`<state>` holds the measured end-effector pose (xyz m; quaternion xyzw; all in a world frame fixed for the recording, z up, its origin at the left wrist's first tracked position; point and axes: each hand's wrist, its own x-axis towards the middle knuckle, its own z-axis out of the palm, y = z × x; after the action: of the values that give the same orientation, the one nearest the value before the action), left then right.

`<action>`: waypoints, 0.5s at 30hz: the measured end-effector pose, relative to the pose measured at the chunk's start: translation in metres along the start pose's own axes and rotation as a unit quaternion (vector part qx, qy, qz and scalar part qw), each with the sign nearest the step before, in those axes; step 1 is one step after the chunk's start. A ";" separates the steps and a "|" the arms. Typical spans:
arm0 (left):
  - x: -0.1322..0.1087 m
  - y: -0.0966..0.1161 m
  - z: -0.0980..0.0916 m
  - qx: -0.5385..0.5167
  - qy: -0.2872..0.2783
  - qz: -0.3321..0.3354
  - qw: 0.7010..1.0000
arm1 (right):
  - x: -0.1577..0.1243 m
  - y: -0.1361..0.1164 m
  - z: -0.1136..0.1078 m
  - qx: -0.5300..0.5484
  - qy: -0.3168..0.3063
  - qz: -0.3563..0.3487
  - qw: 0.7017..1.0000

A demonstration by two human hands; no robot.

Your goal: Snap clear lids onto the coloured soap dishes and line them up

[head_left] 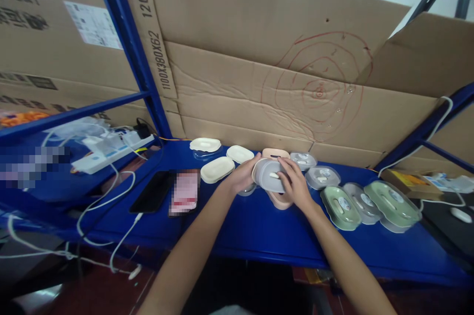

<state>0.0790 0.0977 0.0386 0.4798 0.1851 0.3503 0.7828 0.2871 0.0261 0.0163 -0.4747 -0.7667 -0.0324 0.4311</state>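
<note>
Between my two hands is a small oval plastic box [268,179] with a greyish see-through lid and a small whitish piece on its top. My left hand [244,175] is closed round the box's left side. My right hand [297,185] grips the right side, with fingers over the lid. Under the box, a peach-coloured tray [280,201] lies on the blue shelf, partly hidden. Behind it is another peach piece [276,152]. A see-through lid [247,189] shows partly below my left hand.
Cream trays [217,170] lie left of my hands on the blue shelf [244,236]. Several lidded grey and green boxes [340,208] stand on the right. A black phone [151,191], a pink item [185,191], a power strip [111,152] and white cables are at left. Cardboard [237,93] backs the shelf.
</note>
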 end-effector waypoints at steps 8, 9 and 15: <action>-0.013 0.002 0.010 -0.025 -0.046 0.017 0.998 | 0.003 0.003 -0.004 -0.029 0.062 0.030 0.997; -0.014 0.001 0.009 -0.026 -0.045 0.019 0.998 | 0.003 0.003 -0.004 -0.032 0.046 0.020 0.998; -0.013 -0.002 0.007 -0.024 -0.043 0.018 0.999 | 0.001 0.005 0.000 -0.053 0.013 -0.005 0.999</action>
<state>0.0753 0.0835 0.0400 0.4782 0.1345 0.3478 0.7951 0.2908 0.0297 0.0152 -0.4923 -0.7606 -0.0814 0.4152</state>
